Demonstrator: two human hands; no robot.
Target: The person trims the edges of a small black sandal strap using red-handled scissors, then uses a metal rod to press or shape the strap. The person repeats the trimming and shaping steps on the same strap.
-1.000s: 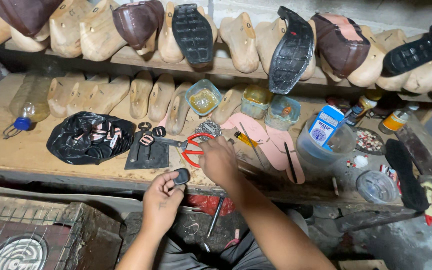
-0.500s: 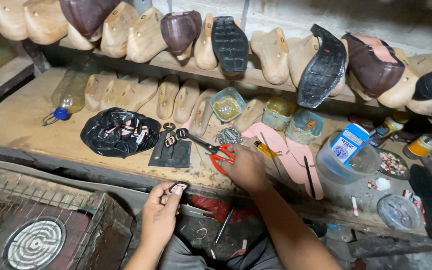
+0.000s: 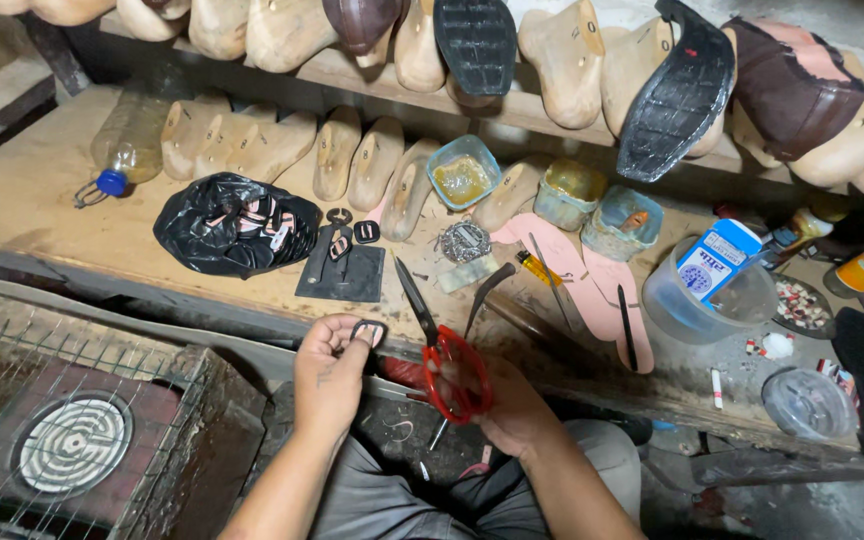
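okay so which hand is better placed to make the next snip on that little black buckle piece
Probably the right hand: it already grips the red-handled scissors, blades open and pointing up over the workbench. The left hand pinches the small black buckle just beside the blades, so it suits steadying.

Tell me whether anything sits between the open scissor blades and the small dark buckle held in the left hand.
Nothing visible does. The right hand holds the red-handled scissors with the blades open, pointing up toward the bench. The left hand pinches the buckle just left of the blades, with only an open gap between them.
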